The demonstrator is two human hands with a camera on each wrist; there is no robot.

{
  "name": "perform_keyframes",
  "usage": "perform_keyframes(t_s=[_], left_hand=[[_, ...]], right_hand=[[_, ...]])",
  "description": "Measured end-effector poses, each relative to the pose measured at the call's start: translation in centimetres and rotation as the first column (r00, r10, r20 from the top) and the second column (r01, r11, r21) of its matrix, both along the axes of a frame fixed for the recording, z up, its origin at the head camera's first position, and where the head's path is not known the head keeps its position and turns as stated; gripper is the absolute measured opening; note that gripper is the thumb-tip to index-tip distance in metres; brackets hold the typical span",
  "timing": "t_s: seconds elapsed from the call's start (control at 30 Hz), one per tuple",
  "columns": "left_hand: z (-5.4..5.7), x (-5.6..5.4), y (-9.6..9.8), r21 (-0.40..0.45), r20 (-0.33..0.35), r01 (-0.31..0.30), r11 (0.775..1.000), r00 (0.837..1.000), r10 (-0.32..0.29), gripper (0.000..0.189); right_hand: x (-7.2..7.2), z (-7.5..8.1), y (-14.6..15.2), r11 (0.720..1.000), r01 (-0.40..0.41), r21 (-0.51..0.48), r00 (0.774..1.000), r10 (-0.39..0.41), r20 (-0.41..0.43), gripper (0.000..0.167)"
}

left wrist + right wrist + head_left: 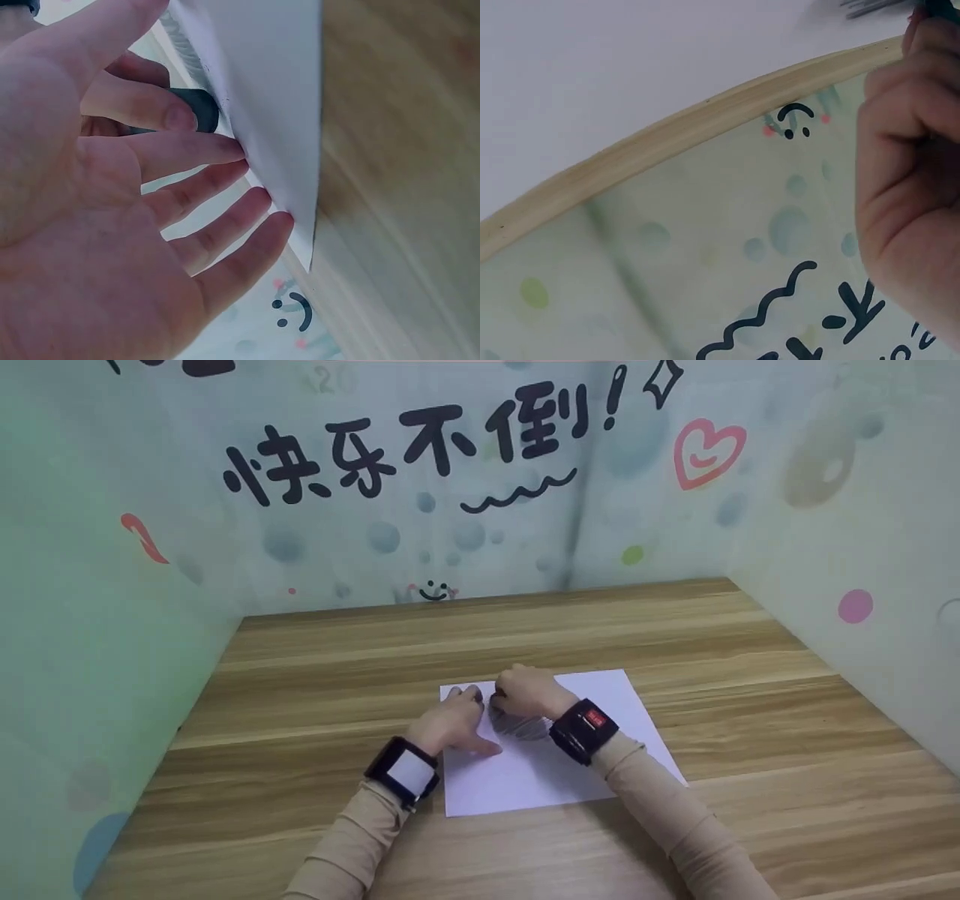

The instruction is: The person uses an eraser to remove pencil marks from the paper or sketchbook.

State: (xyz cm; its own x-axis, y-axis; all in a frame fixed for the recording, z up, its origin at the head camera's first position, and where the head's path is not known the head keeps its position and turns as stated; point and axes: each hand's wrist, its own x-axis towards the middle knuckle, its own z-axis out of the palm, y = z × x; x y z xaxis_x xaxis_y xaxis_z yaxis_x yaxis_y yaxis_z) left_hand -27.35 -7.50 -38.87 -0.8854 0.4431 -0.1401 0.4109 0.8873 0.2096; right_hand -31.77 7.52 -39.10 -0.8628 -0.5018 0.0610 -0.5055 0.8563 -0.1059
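A white sheet of paper (525, 784) lies on the wooden table, with grey scribbled strokes (525, 727) in its upper left part. My left hand (450, 721) is spread at the sheet's left side; in the left wrist view its straight fingertips (279, 225) touch the paper. With curled fingers, my right hand (529, 692) holds a small dark object (201, 109) with a rounded end against the sheet near the strokes. Fingers hide most of that object, so its exact kind cannot be told. In the right wrist view, the curled right hand is at the right edge.
The wood-grain table (315, 675) extends around the sheet on all sides. Pale printed walls (337, 540) with black lettering, dots and a heart (709, 455) enclose it at the back, left and right. Both wrists wear black bands (585, 731).
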Motion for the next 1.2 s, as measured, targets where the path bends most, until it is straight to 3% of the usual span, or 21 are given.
perform_keyframes(t_s=[0.07, 0.23, 0.6, 0.73, 0.9, 1.03, 1.2], left_hand=[[-0.01, 0.02, -0.01, 0.004, 0.002, 0.001, 1.0, 1.0, -0.001, 0.067], [0.01, 0.07, -0.04, 0.008, -0.001, 0.005, 1.0, 1.0, -0.005, 0.062], [-0.33, 0.3, 0.0, 0.008, -0.004, 0.013, 1.0, 1.0, -0.013, 0.067], [-0.55, 0.3, -0.14, 0.02, -0.011, 0.014, 1.0, 1.0, -0.014, 0.07], [-0.58, 0.29, -0.22, 0.006, -0.012, 0.017, 1.0, 1.0, -0.017, 0.067], [-0.57, 0.37, -0.23, 0.006, -0.001, 0.013, 1.0, 1.0, -0.013, 0.068], [-0.59, 0.45, -0.19, 0.01, 0.004, -0.007, 1.0, 1.0, 0.007, 0.072]], right_hand=[[0.03, 0.0, 0.05, 1.0, 0.008, 0.008, 1.0, -0.008, -0.012, 0.02], [0.09, 0.15, 0.07, 0.997, -0.072, 0.016, 0.997, 0.072, 0.022, 0.021], [0.46, -0.2, -0.1, 0.999, -0.053, 0.011, 0.999, 0.053, -0.011, 0.023], [0.61, -0.37, -0.38, 0.994, -0.107, -0.009, 0.994, 0.107, -0.008, 0.021], [0.63, -0.54, -0.46, 0.998, -0.065, -0.003, 0.996, 0.065, -0.055, 0.021], [0.66, -0.42, -0.39, 0.992, -0.124, -0.007, 0.992, 0.124, 0.001, 0.02], [0.63, -0.26, -0.26, 0.99, -0.142, -0.018, 0.99, 0.141, -0.009, 0.019]])
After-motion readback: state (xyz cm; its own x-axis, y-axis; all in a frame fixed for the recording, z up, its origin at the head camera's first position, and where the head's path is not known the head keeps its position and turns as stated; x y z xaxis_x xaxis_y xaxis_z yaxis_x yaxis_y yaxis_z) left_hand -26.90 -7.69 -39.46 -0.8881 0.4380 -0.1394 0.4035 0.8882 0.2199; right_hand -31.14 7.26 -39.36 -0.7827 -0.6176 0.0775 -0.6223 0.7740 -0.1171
